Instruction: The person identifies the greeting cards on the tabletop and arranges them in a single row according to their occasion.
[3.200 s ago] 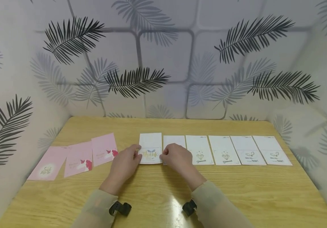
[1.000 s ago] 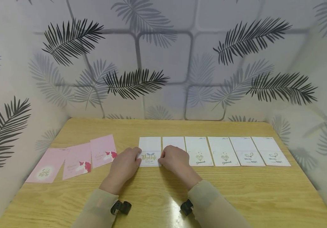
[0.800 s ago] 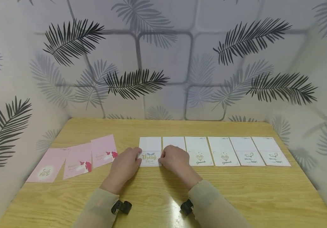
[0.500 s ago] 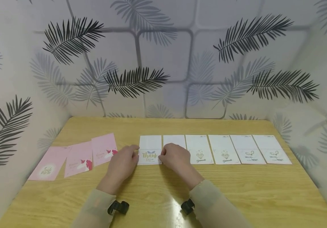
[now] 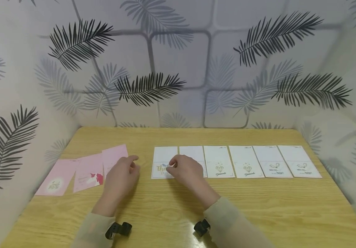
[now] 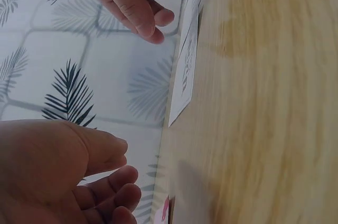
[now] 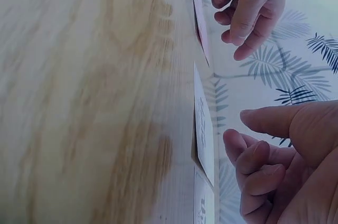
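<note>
My left hand (image 5: 119, 181) hovers by the right-hand pink card (image 5: 113, 154), covering its lower part. In the left wrist view the left hand's fingers (image 6: 119, 195) are loosely bent with a gap below the thumb and hold nothing. My right hand (image 5: 188, 172) is over the white "Thank you" card (image 5: 165, 155) and overlaps its right side and the neighbouring white card (image 5: 191, 150). Seen from the right wrist, its thumb (image 7: 266, 121) and fingers stand apart, loosely curled, with nothing between them. The "Thank you" card (image 7: 202, 121) lies flat on the table.
Two diamond-print cards (image 5: 216, 160) and two heart-print cards (image 5: 272, 160) continue the white row rightward. At left lie a pink unicorn card (image 5: 88, 170) and a pink card with gold lettering (image 5: 54, 175). A leaf-patterned wall (image 5: 181, 62) backs the wooden table (image 5: 156, 213).
Both hands have released the edges of the "Thank you" card. The left hand has moved left to the pink cards; the right has lifted slightly over the white card.
</note>
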A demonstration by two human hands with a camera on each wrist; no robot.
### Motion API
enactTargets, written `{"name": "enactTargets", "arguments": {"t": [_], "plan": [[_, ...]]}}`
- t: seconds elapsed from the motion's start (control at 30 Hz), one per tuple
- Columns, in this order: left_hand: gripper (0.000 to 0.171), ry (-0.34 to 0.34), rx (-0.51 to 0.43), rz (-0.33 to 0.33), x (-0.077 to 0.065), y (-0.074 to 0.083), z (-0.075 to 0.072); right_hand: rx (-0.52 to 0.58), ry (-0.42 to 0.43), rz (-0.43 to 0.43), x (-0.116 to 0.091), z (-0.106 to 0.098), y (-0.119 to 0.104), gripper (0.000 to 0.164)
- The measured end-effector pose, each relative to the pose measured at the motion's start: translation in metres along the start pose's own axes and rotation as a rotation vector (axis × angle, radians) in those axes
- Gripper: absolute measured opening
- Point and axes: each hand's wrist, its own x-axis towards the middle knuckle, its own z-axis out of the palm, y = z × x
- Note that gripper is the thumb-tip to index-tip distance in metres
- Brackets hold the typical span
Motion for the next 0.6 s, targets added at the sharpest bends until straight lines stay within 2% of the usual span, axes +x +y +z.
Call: {"name": "enactTargets", "arguments": {"t": [0.27,0.47,0.6], "plan": [[0.039,0.062,0.021,-0.012,-0.007,-0.019,-0.019,0.085,-0.014,-0.032,0.003,0.009,-0.014,0.025],[0.043,0.045,0.030,-0.080,-0.009,-0.033,-0.034,0.137,-0.027,-0.071,0.005,0.018,-0.031,0.027],[0.045,0.033,0.030,-0.095,-0.010,-0.040,-0.039,0.155,-0.031,-0.079,0.006,0.024,-0.043,0.031]]}}
